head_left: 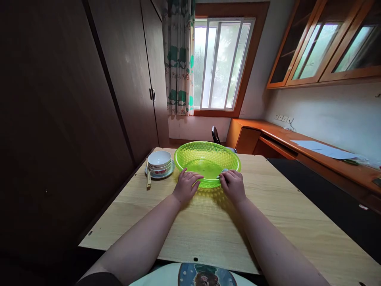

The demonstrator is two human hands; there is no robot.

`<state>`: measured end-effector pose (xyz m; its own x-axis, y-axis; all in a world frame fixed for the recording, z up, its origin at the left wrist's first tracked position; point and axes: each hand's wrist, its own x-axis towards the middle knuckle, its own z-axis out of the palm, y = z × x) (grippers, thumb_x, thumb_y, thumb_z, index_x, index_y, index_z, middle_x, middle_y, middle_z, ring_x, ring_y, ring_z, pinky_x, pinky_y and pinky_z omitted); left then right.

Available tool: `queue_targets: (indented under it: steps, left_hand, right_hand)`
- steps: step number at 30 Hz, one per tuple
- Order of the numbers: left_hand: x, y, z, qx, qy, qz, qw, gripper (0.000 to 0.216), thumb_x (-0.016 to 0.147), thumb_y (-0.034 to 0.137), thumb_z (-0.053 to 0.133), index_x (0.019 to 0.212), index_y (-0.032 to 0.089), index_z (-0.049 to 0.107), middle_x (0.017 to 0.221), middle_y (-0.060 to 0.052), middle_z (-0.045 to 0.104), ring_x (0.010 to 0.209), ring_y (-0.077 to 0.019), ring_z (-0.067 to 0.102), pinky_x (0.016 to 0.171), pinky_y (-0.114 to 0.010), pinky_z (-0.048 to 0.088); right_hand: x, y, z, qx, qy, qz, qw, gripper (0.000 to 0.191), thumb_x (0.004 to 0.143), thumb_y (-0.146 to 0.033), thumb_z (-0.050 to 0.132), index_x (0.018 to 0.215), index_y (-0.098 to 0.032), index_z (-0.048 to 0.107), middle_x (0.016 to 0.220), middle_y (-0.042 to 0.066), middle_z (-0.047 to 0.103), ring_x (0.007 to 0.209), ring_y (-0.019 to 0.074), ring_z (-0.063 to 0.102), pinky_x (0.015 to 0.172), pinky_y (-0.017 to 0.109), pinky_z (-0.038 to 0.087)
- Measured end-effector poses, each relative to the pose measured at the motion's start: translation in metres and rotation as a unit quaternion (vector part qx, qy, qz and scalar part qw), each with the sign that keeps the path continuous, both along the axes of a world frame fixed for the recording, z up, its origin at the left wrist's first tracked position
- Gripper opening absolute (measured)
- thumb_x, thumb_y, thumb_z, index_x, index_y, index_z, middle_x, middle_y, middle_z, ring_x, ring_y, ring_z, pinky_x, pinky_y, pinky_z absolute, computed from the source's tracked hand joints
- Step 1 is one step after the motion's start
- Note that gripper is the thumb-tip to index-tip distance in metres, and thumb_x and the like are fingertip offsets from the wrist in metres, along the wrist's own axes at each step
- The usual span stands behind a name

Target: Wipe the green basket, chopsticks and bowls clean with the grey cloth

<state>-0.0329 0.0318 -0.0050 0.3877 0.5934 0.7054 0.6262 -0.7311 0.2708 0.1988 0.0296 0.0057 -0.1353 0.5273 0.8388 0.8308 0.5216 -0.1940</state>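
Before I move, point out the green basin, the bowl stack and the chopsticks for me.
green basin (205, 150): head view, inside of its far wall.
bowl stack (159, 159): head view, inside of the top bowl.
chopsticks (149, 179): head view, toward their near ends.

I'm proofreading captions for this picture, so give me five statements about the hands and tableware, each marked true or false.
1. The green basin stands on the table. True.
2. The bowls are right of the basin. False: they are to its left.
3. The left hand is at the basin's near rim. True.
4. The chopsticks lie inside the basin. False: they are beside the bowls.
5. The right hand is at the far rim. False: it is at the near rim.
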Motion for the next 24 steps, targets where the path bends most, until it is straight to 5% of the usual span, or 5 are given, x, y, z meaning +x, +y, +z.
queue_targets:
  steps: [24]
  left_hand:
    - [-0.0001,-0.0006,0.0004,-0.007,0.005,0.005,1.000,0.025,0.092,0.025,0.048,0.111,0.027,0.064,0.108,-0.001,0.069,0.108,-0.0171,0.060,0.114,-0.045,0.025]
  right_hand:
    - [-0.0021,-0.0012,-0.0004,-0.012,0.003,0.005,1.000,0.020,0.089,-0.026,0.052,0.075,-0.022,0.065,0.080,0.003,0.070,0.083,0.0197,0.059,0.081,0.035,0.037]
